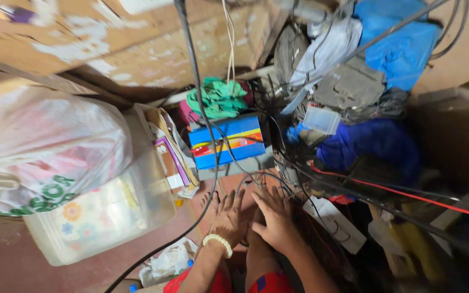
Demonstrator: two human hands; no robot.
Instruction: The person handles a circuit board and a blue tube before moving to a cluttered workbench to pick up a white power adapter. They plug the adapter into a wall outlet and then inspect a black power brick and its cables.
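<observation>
Black thin wires (256, 182) look soft and bendy; pinch them gently. Left hand (228, 217) and right hand (273, 217) lie flat, fingers spread, holding nothing, wires just beyond fingertips.

A tangle of thin black cables (270, 182) is spread over the reddish floor, just below a blue rectangular box with coloured stripes (227, 140).

Clear plastic bin (109, 217), white plastic bag (44, 146), green cloth (218, 97), blue striped box (228, 140), blue tarp (397, 43), red wire (408, 194)
</observation>
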